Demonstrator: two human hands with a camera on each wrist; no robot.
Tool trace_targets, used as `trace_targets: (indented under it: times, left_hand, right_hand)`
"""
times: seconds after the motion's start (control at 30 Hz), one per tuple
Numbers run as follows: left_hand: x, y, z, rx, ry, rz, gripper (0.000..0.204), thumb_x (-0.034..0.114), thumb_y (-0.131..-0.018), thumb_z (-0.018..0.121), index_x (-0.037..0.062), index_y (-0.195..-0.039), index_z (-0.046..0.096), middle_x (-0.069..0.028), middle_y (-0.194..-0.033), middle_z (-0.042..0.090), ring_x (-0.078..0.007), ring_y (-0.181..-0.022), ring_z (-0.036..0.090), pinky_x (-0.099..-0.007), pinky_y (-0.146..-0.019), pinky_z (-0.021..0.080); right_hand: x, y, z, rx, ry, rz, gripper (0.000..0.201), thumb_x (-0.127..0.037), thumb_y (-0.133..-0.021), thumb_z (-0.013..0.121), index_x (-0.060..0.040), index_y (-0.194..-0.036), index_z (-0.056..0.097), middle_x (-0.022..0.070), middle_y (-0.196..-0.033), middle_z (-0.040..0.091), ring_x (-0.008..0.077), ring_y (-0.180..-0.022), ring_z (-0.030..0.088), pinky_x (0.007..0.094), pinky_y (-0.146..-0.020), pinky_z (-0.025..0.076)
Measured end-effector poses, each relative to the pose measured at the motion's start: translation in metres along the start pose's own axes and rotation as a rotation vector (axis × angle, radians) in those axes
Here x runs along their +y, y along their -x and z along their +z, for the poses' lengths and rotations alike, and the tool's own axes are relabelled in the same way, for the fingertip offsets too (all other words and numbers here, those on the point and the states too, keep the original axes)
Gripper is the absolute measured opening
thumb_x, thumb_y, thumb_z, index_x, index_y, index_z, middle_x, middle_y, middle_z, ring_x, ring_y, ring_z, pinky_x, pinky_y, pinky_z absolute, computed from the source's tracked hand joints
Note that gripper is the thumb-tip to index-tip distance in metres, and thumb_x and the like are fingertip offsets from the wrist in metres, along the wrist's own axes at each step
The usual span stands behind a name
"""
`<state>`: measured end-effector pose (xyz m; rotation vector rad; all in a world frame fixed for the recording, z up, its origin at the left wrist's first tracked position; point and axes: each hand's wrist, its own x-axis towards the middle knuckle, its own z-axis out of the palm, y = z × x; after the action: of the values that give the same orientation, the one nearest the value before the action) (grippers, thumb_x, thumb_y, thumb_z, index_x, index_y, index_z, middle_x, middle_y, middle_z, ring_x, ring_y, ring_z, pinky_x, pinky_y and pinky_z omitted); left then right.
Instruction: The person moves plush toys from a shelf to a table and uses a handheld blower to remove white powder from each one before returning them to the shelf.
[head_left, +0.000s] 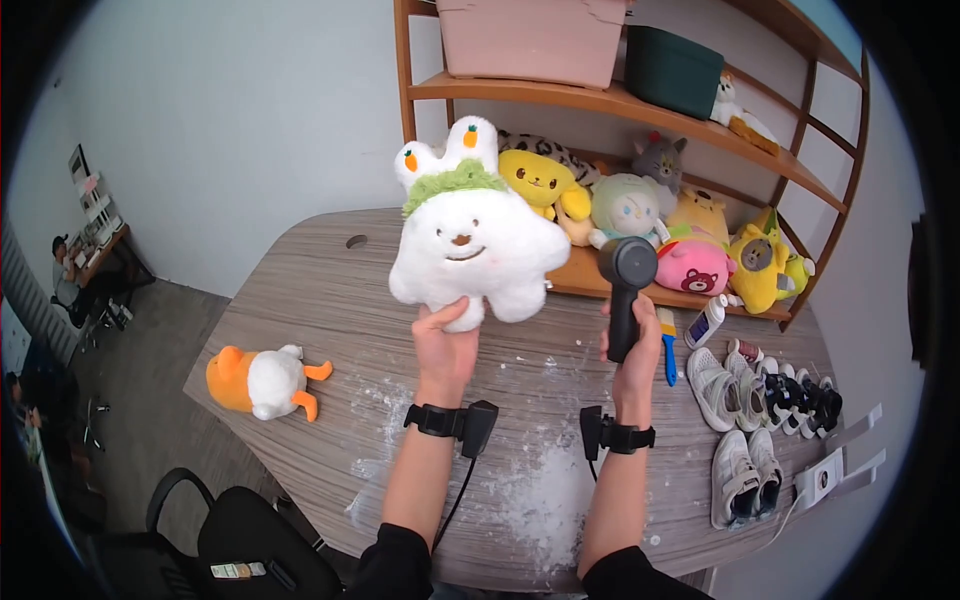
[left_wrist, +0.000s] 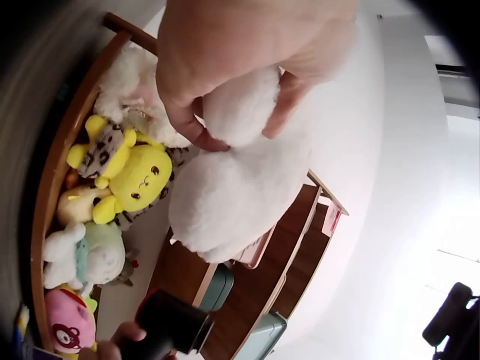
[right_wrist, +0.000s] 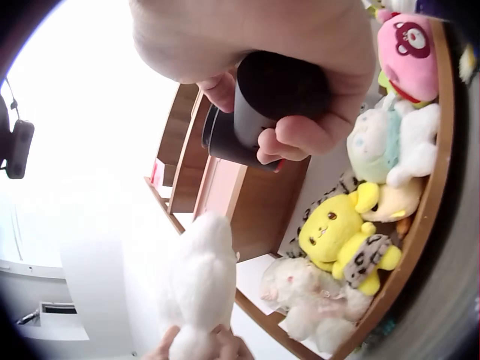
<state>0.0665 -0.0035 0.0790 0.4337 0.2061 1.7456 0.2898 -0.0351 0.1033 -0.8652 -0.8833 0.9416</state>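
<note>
A white plush toy (head_left: 470, 245) with a green frill and carrot-marked ears is held upright above the table, facing me. My left hand (head_left: 445, 350) grips one of its stubby legs from below; the left wrist view shows fingers and thumb wrapped round that white leg (left_wrist: 241, 109). To the right, my right hand (head_left: 640, 350) holds a black handheld device (head_left: 628, 290) by its handle. Its round, drum-like head points up beside the toy, apart from it. Curled fingers around the black handle (right_wrist: 281, 90) show in the right wrist view.
White powder (head_left: 540, 500) is scattered over the wood-grain table (head_left: 330, 290). An orange-and-white plush duck (head_left: 270, 382) lies at left. Several plush toys sit on the shelf (head_left: 570, 95) behind. At right are a blue-handled brush (head_left: 669, 350), a white bottle (head_left: 706, 320) and several shoes (head_left: 735, 475).
</note>
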Motion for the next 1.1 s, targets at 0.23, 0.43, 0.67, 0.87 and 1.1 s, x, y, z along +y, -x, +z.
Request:
trace_targets:
  times: [0.23, 0.43, 0.67, 0.87, 1.1]
  left_hand:
    - [-0.012, 0.018, 0.028, -0.131, -0.118, -0.098, 0.058, -0.011, -0.080, 0.061, -0.0031, -0.135, 0.046, -0.0162, -0.132, 0.056, -0.0298, -0.124, 0.054, -0.0457, -0.105, 0.045]
    - [-0.014, 0.016, 0.025, -0.176, -0.326, -0.105, 0.056, -0.009, -0.080, 0.065, -0.0049, -0.134, 0.049, -0.0167, -0.129, 0.059, -0.0283, -0.118, 0.060, -0.0426, -0.101, 0.049]
    - [-0.016, 0.016, 0.027, -0.156, -0.351, -0.073, 0.055, -0.008, -0.079, 0.068, -0.0045, -0.131, 0.051, -0.0163, -0.126, 0.061, -0.0270, -0.116, 0.060, -0.0389, -0.101, 0.047]
    - [-0.015, 0.017, 0.026, -0.155, -0.433, -0.079, 0.059, -0.007, -0.079, 0.070, -0.0033, -0.134, 0.048, -0.0146, -0.129, 0.059, -0.0245, -0.119, 0.058, -0.0362, -0.102, 0.045]
    - [-0.017, 0.014, 0.024, -0.147, -0.449, -0.066, 0.063, -0.003, -0.080, 0.070, -0.0012, -0.138, 0.045, -0.0136, -0.132, 0.057, -0.0243, -0.123, 0.055, -0.0367, -0.105, 0.042]
  right_hand:
    - [-0.006, 0.007, 0.015, -0.087, -0.079, -0.183, 0.034, -0.025, -0.101, 0.048, 0.0009, -0.122, 0.050, 0.0099, -0.097, 0.063, 0.0109, -0.066, 0.058, 0.0235, -0.049, 0.046]
    - [-0.009, 0.013, 0.018, -0.159, -0.118, -0.137, 0.037, -0.009, -0.093, 0.064, 0.0005, -0.125, 0.048, 0.0068, -0.090, 0.058, 0.0100, -0.065, 0.058, 0.0228, -0.045, 0.044]
    - [-0.012, 0.011, 0.007, -0.258, -0.177, 0.017, 0.049, -0.037, -0.100, 0.030, -0.0004, -0.126, 0.050, 0.0087, -0.082, 0.060, 0.0126, -0.057, 0.052, 0.0264, -0.050, 0.044]
    - [-0.013, 0.011, 0.013, -0.233, -0.165, -0.033, 0.044, -0.032, -0.100, 0.036, 0.0022, -0.123, 0.051, 0.0117, -0.089, 0.064, 0.0111, -0.061, 0.053, 0.0247, -0.050, 0.045]
    - [-0.015, 0.014, 0.015, -0.284, -0.098, -0.040, 0.039, -0.032, -0.100, 0.042, 0.0000, -0.120, 0.054, 0.0083, -0.085, 0.063, 0.0084, -0.061, 0.052, 0.0220, -0.050, 0.042]
